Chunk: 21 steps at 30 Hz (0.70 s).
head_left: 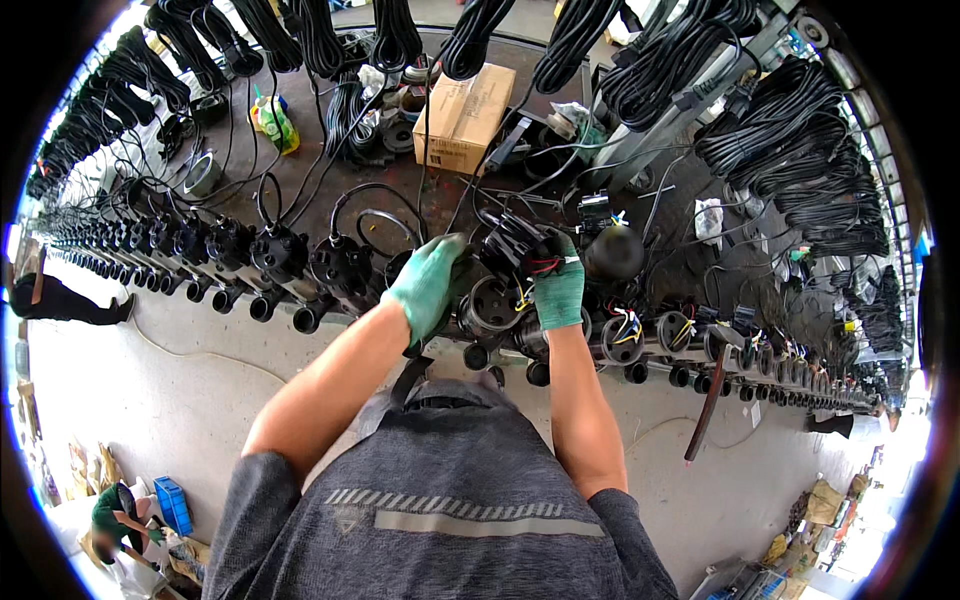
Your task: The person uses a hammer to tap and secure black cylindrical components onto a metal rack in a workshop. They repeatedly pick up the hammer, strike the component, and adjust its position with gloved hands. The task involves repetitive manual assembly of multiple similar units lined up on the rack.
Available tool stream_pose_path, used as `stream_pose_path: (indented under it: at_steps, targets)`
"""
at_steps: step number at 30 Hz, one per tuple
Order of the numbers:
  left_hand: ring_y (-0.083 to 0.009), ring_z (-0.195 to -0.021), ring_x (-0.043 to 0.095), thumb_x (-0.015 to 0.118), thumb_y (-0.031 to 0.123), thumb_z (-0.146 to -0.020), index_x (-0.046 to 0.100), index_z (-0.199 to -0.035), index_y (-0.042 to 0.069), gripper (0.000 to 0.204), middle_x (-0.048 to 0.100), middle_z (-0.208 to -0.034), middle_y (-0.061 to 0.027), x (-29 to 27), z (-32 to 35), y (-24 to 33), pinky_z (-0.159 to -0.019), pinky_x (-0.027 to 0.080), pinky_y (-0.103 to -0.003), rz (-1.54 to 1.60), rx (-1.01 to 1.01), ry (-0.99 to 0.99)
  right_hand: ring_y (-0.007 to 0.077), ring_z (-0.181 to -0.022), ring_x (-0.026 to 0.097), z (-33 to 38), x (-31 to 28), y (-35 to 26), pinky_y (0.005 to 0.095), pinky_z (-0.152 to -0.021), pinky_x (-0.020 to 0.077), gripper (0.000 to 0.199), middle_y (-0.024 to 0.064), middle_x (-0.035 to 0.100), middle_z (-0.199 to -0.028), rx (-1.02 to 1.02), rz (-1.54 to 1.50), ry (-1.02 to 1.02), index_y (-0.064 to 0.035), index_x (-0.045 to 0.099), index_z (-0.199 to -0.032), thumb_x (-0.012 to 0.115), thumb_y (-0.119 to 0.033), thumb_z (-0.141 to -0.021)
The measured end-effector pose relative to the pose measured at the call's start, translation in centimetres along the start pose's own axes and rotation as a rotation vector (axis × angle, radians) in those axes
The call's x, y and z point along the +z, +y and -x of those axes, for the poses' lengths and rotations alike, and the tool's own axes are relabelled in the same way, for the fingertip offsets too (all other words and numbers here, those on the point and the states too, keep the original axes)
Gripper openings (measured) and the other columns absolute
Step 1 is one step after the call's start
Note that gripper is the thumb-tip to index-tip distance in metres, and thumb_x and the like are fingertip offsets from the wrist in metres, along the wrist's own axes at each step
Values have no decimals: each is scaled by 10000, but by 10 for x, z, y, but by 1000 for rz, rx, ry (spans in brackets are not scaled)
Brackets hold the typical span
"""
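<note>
Here, two green-gloved hands meet above a long row of black housings, and the right one holds a black wired part (510,243).
The right hand (558,285) has its fingers closed around the right end of this part, where red, yellow and white wires come out; the part is tilted, above and close to an open round housing (488,305). The left hand (430,283) is at the left of the part, with fingers extended and rather close together; I cannot tell if it touches or grips something. More black housings (280,252) stand along the near edge of the dark table (448,205). Farther back lie a cardboard box (470,110) and a yellow-green pouch (275,125), while coiled black cables (397,38) hang above the table's far side.
</note>
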State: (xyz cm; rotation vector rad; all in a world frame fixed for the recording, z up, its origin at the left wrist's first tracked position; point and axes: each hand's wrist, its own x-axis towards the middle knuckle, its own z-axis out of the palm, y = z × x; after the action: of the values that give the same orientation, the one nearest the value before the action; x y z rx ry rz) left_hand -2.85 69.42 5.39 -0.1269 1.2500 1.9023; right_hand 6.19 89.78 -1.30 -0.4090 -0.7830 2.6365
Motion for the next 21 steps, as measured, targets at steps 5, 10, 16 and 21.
stream_pose_path:
  at_steps: [5,10,16,21]
  targets:
    - [-206,-805,733,562,275,-1060,700,-1111,77,246,755,-966,-56,34,-29,27,-726,618,-363,-160,-286,-56,212,-1124,670,23,12,12,348,-999,552,413,113,682,-1257,-293,500,-144,-30,623,-1287,541,129,-914]
    - [-179,-700,713,607,196,-1032,697,-1112,84,165,749,-942,-41,19,-47,24,-614,613,-351,-181,-123,-59,156,-1036,662,44,14,1,289,-930,539,579,87,670,-1256,-256,955,-151,-30,600,-1343,460,224,-841]
    - [-148,-753,657,599,236,-1040,682,-1205,68,250,727,-974,-33,9,-69,32,-663,534,-323,-688,-12,-22,147,-955,645,71,10,6,278,-842,544,511,69,667,-1174,-216,826,-70,-25,602,-1323,552,152,-846]
    - [-153,-817,621,599,254,-1039,677,-1218,50,283,709,-1000,-34,13,-71,30,-745,500,-332,-836,37,-1,249,-980,642,84,21,11,347,-852,536,392,143,665,-1101,-539,1552,-148,-12,613,-1279,660,-24,-890]
